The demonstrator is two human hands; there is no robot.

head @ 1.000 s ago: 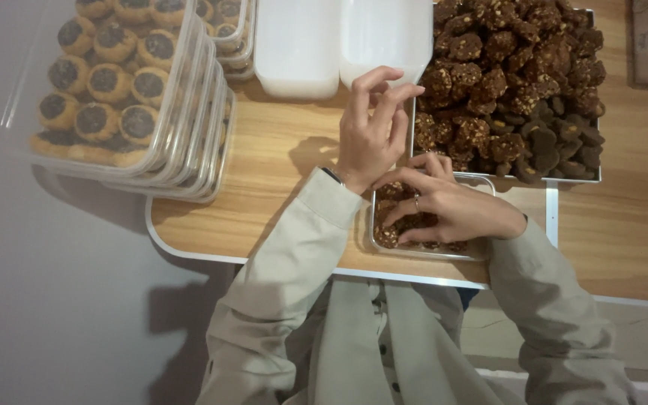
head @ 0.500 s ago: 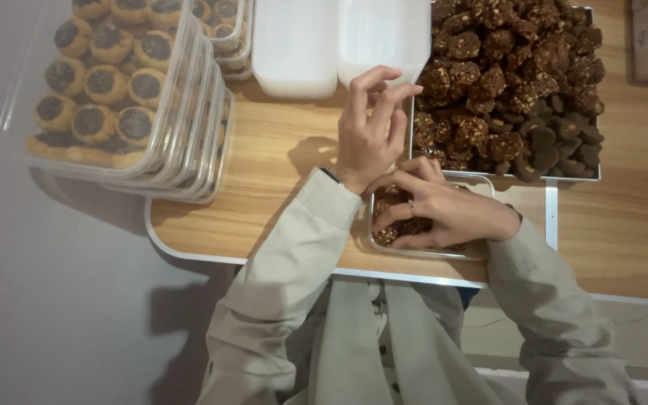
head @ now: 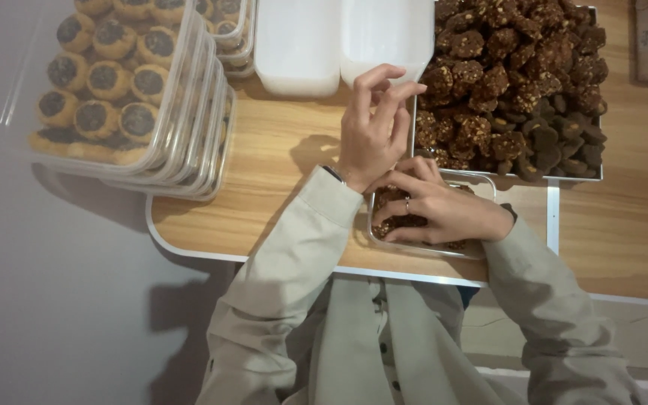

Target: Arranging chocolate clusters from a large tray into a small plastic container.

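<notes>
1. Left hand (head: 373, 127): raised over the wooden table (head: 286, 157), at the left edge of the big tray; fingers narrowly bunched, tips close together. Whether a cookie sits between them cannot be told.
2. Right hand (head: 433, 210): laid over the small clear container (head: 481, 251), fingers spread loosely and pressed down on the cookies inside; a ring shows on one finger.
3. Small clear container: near edge of the table, just in front of the big tray, partly filled with dark nut-studded cookies (head: 399, 222).
4. Big tray (head: 598, 178): far right, heaped with dark brown cookies (head: 511, 67), some crusted with nuts, some plain.
5. Stacked clear containers (head: 189, 135): far left, overhanging the table edge, holding round golden tarts with dark centres (head: 95, 116).
6. Two white plastic tubs (head: 339, 45): far middle, side by side, between the stack and the tray.
7. Sleeves (head: 294, 262): pale beige, both arms.
</notes>
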